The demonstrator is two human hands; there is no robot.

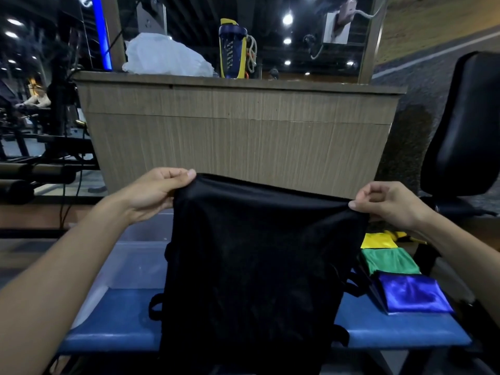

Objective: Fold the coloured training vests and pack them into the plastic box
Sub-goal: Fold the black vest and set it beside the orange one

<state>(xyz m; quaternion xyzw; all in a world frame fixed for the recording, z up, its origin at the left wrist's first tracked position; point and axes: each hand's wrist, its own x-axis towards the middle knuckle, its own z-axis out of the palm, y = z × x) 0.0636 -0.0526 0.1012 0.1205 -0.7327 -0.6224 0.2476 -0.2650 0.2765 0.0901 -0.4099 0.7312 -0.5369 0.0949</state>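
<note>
Both hands pinch black vest (243, 261) top corners, left hand (157, 190), right hand (389, 204), arms stretched forward, vest hanging above blue bench (113, 315).

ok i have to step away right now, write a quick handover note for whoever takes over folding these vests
Left hand: pinch grip on one top corner of the black mesh training vest.
Right hand: pinch grip on the other top corner; the vest hangs spread over the blue padded bench.
Done: folded yellow satin vest, green satin vest and blue satin vest lie in a row at the bench's right.
Clear plastic box sits behind the black vest, left; no vests visible inside.
Left: fold the black vest, pack all four.
</note>
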